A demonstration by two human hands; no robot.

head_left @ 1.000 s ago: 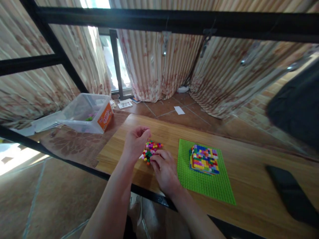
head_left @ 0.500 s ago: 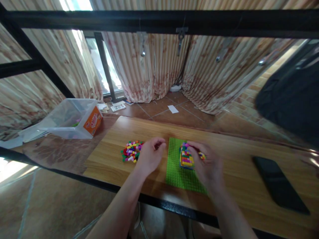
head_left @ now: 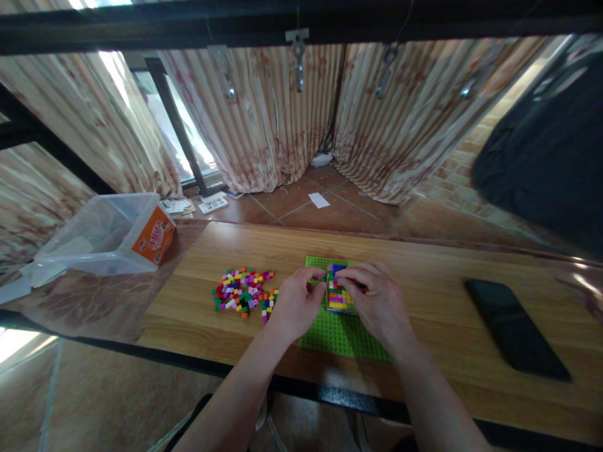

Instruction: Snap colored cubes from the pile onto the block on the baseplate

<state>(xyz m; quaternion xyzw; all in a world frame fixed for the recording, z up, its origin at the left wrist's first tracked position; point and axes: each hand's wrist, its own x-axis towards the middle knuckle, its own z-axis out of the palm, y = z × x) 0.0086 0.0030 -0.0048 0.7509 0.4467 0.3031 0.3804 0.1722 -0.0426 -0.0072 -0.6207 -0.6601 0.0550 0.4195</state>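
Observation:
A block of small multicoloured toy bricks (head_left: 340,300) with a blue edge stands on a green studded baseplate (head_left: 330,339). At its left side is my left hand (head_left: 298,304), thumb and index finger curled close together by the block's edge; whatever lies between the tips is too small to name. My right hand (head_left: 379,301) reaches over the block from the right, covering much of it. Its thumb and fingertips are pinched together on the block's top, hiding what they grip. A loose pile of tiny coloured bricks (head_left: 240,292) lies left of my left hand.
On the wooden tabletop (head_left: 188,314), a black phone-like slab (head_left: 518,326) lies to the right. A clear plastic bin (head_left: 108,251) with an orange label stands at the left. Papers (head_left: 214,204) lie beyond it, and striped curtains (head_left: 249,119) hang behind.
My left hand has moved right to the brick block's side. The right hand's fingertips have come together on the block's top. The head view has shifted, so more of the loose pile shows.

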